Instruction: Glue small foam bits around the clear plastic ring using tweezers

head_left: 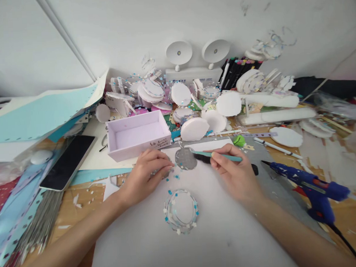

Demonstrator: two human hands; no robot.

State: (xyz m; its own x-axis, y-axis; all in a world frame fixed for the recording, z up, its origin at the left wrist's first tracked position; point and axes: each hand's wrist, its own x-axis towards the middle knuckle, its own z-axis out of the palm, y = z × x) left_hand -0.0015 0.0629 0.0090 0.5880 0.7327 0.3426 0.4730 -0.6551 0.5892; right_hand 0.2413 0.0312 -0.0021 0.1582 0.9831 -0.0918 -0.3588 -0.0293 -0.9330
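My right hand (231, 166) grips a slim teal tool (204, 153) with a dark part below it; its exact kind is unclear. The tool's tip reaches the edge of a round grey patch (185, 158) with faint grid lines, framed by white paper (183, 251). Left of that patch, my left hand (148, 170) is closed low over the paper, fingertips together. What lies under its fingers is mostly hidden. Small blue pieces (176, 176) are scattered by those fingertips. Nearer me lies a wire ring (196, 212) with blue and white bits.
A lilac open box (139, 151) stands behind my left hand, before a heap of white discs (194, 129). A blue glue gun (313, 186) lies to the right, partly over a grey cutting mat (274, 188). A phone (68, 162) and wire bundle (48, 214) lie left.
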